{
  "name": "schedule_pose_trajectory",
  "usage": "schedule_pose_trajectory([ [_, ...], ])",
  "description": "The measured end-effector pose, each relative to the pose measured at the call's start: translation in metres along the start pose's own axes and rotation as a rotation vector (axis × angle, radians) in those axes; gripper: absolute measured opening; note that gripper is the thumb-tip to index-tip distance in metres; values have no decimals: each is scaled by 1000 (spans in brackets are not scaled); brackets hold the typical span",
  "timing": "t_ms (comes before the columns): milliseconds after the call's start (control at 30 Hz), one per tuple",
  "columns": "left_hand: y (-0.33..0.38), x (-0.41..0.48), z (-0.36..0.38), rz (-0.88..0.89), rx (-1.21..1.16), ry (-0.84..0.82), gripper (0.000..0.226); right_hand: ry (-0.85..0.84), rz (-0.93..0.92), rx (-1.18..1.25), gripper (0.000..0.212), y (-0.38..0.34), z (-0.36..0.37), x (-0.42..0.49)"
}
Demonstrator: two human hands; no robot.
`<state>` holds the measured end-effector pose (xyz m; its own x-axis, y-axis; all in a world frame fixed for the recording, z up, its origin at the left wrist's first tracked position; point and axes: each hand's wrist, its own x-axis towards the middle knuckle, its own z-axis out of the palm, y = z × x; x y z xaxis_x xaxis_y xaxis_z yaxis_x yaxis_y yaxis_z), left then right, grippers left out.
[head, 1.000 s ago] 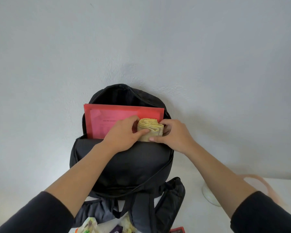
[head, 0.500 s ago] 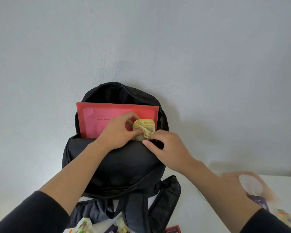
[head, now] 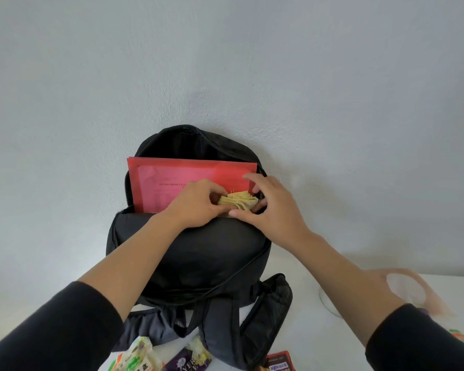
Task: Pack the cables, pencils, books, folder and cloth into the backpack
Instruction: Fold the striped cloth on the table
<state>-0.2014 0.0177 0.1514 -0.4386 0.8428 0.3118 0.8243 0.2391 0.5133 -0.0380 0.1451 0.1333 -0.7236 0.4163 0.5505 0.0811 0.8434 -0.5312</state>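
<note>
A black backpack (head: 196, 258) stands upright against the wall with its main compartment unzipped. A red folder (head: 177, 178) sticks up out of the opening. A rolled yellow cloth (head: 239, 200) sits in the opening in front of the folder, at its right end. My left hand (head: 198, 204) grips the cloth from the left. My right hand (head: 272, 204) holds it from the right, fingers curled around its far side. Cables, pencils and books are not visible.
The backpack's straps (head: 263, 311) lie on the white table toward me. Colourful snack packets (head: 140, 357) and a red packet (head: 279, 364) lie at the front edge. A blurred pale round object (head: 407, 287) and more packets sit at the right. A plain wall stands behind.
My right hand has come back up from the backpack's front edge to the cloth's right side. The cloth now sits lower in the opening. The view has shifted slightly.
</note>
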Motion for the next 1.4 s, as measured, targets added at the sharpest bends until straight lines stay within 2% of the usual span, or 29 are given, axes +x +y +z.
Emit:
schedule_pose_trajectory([
  [133,3,0,2,-1,-88,19,31,-106,-48,-172,30,4,-4,11],
  [200,4,1,3,23,-51,-10,28,-163,-55,-211,20,7,-3,12],
  [333,4,2,5,14,31,-117,30,-259,32,-240,22,9,-4,14],
  [467,7,3,6,28,73,-76,28,-145,53,-339,18,1,-1,17],
  [600,-2,-5,-3,30,16,-16,20,11,-1,-123,18,6,1,9],
  [667,-6,-8,-7,25,38,-22,16,3,-10,3,15,6,2,4],
  [767,-7,-7,-7,8,38,-74,20,-83,20,-42,13,6,3,1],
  [867,-1,-13,-3,171,62,-76,32,-118,103,-101,13,6,2,2],
  [933,2,-19,1,300,75,-59,38,-55,130,-58,9,6,1,-1],
  [1033,1,-22,2,337,146,-51,42,17,95,23,10,5,3,-9],
  [1200,0,-20,6,361,167,37,21,-71,74,67,15,3,-2,-18],
  [1300,4,-18,5,310,157,68,15,-94,108,142,15,8,-6,-22],
  [1400,4,-18,6,320,134,78,12,-59,133,227,15,13,-11,-33],
])
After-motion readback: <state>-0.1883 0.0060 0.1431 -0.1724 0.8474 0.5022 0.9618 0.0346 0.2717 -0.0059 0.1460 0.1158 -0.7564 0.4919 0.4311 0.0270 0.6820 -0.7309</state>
